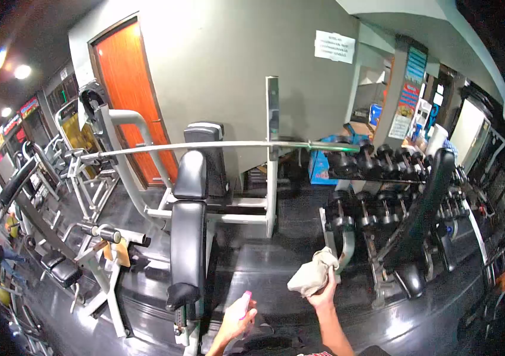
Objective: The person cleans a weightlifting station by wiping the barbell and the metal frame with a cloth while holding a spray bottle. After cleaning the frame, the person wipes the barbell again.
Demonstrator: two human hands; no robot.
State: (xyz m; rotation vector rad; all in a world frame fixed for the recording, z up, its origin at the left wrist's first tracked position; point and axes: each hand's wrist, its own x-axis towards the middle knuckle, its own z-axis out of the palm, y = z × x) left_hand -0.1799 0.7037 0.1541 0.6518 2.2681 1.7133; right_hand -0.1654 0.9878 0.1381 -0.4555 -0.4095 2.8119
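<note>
My left hand [236, 320] is closed around what looks like a spray bottle with a pink head [246, 296]; most of its body is hidden by my fingers. In my right hand [324, 295] is a bunched cream cloth [310, 274], its folds hanging over the fingers. Both hands are low in view, to the right of a padded black weight bench [188, 237]. Across the bench's upright posts lies a long metal barbell bar [205, 145], beyond my hands and touching neither.
Dumbbells [386, 204] fill a two-level rack on the right, with another black bench [421, 219] in front. Exercise machines [95, 249] stand on the left. Behind are an orange door [128, 95] and a grey wall [223, 71]. The floor [252, 273] is dark and shiny.
</note>
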